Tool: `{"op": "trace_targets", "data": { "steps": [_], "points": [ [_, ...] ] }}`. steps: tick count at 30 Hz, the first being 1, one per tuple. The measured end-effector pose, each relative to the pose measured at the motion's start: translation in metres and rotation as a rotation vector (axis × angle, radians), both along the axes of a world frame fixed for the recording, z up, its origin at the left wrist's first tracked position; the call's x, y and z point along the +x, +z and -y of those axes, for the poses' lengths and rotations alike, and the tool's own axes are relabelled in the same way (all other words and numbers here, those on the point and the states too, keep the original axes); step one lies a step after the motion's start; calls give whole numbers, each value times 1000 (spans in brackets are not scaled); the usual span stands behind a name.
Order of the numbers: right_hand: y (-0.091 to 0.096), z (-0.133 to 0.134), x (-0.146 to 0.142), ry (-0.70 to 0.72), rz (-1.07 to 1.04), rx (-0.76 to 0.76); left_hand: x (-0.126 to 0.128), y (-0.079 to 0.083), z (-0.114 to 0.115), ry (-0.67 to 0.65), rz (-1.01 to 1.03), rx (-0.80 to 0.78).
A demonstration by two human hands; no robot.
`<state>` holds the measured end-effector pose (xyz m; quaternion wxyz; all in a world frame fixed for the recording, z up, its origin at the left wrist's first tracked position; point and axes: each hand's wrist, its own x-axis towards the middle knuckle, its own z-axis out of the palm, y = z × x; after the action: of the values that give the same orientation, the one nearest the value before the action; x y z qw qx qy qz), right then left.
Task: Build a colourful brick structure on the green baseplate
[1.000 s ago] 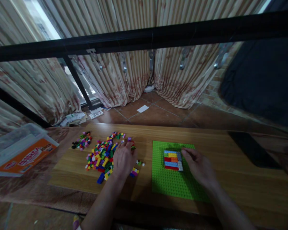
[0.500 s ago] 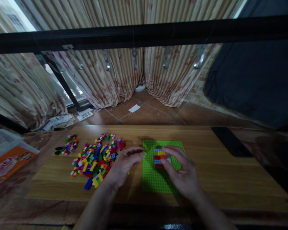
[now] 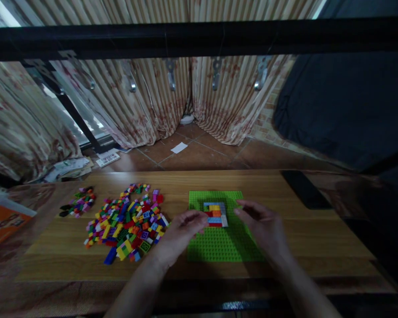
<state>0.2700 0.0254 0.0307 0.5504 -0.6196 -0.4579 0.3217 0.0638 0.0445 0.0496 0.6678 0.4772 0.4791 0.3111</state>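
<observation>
A green baseplate [image 3: 219, 245] lies on the wooden table [image 3: 318, 238]. On it sits a small block of joined bricks [image 3: 215, 214] in blue, yellow, orange, red and grey. My left hand [image 3: 184, 229] rests at the plate's left edge, its fingertips pinched together right beside the block; whether a brick is in them I cannot make out. My right hand [image 3: 262, 225] hovers over the plate's right side with its fingers loosely curled and apart, its fingertips close to the block. To the left lies a large heap of loose coloured bricks [image 3: 128, 223].
A smaller brick cluster [image 3: 76, 205] lies at the far left. An orange box [image 3: 3, 221] sits at the left edge, a dark flat slab [image 3: 303, 190] at the back right. A black bar [image 3: 199, 37] crosses overhead; curtains [image 3: 146, 106] hang behind.
My left hand left the brick heap and came right to the block on the plate. My right hand drew back from over the block to its right side. The view shifted rightward.
</observation>
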Motion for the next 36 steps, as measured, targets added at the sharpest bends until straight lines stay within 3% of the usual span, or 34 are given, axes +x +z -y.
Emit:
{"op": "trace_targets", "data": {
  "steps": [5,11,23,36],
  "points": [
    [-10,-4,14,26,-104,-197,3,-12,-2,24,-80,140],
    [-12,-5,3,112,-17,-246,8,-25,-3,-23,-113,227],
    [-18,-7,-2,162,134,-250,10,-26,2,-26,-169,360],
    [-22,-8,3,220,113,-326,13,-17,11,-172,-500,593]
  ]
}}
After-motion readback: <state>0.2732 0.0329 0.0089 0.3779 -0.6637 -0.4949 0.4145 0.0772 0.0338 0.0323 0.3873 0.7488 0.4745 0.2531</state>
